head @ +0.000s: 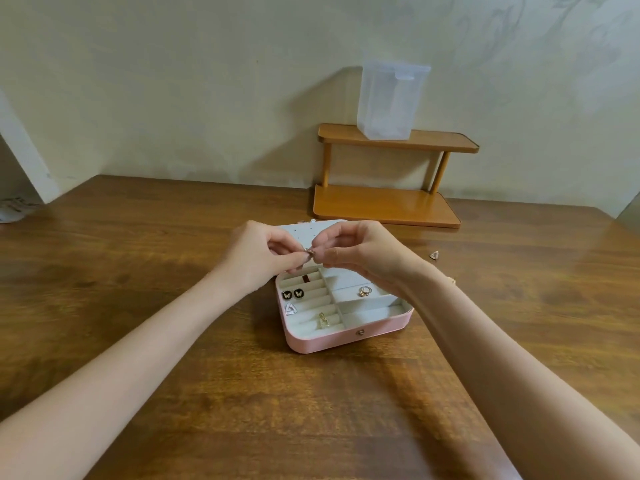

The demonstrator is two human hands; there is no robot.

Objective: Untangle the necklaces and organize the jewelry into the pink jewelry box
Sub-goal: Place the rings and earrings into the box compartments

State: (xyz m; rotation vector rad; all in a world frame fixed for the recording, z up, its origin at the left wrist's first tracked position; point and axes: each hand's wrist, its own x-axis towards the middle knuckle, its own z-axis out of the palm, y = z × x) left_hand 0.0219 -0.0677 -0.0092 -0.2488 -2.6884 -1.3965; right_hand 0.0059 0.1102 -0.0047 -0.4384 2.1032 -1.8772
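Left hand (258, 252) and right hand (360, 251) meet above the far half of the pink jewelry box (346, 337); both have fingers curled in, thumb and forefinger tips pinching one small metallic piece (310, 251) between them; too small to tell what kind of jewelry it is; other fingers of each hand bent loosely, touching nothing I can make out.

Box lies open on the wooden table (173, 306), near the middle, a little toward the far edge; lid (304, 233) laid back flat behind the tray, pale lining with small holes; clasp stud on the near pink wall.

Inside the tray: pair of black round butterfly earrings (292, 294) in the ring rolls on the left side; silver triangular piece (289, 309) just nearer, at the left wall; gold piece (323, 320) in the near-left rolls; gold ring (364, 291) in a right-hand compartment; small dark red item (305, 278) in the far-left rolls.

On the table right of the box, well apart: small triangular piece (434, 255).

At the far edge against the wall: wooden two-tier shelf (388, 202); clear plastic container (389, 100) standing on its top tier.
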